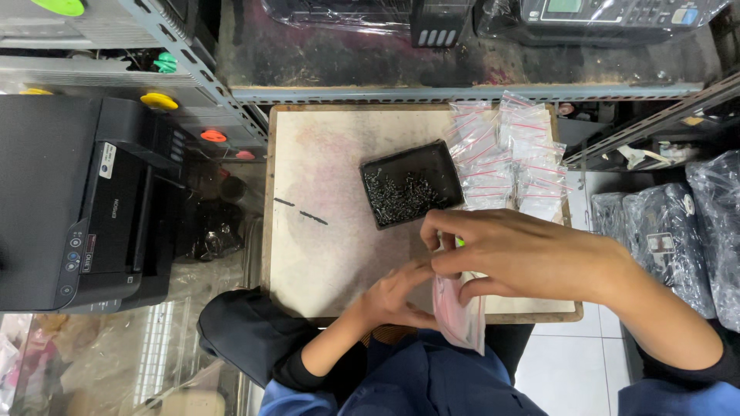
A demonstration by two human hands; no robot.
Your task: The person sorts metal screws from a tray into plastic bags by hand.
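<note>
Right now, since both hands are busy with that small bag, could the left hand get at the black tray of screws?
Probably yes. The left hand lies just short of the black tray, with bare board between. The right hand sits beside that path, though the left would have to release the bag.

My right hand (pixel 512 254) pinches the top of a small clear zip bag (pixel 460 314) with a red strip, hanging off the near edge of the board (pixel 324 231). My left hand (pixel 395 296) touches the bag's side, maybe holding it open, blurry. Black tray (pixel 385 171) of small screws (pixel 401 199) just beyond, pile of empty bags (pixel 509 158) to its right. Black printer (pixel 77 200) at left.
</note>
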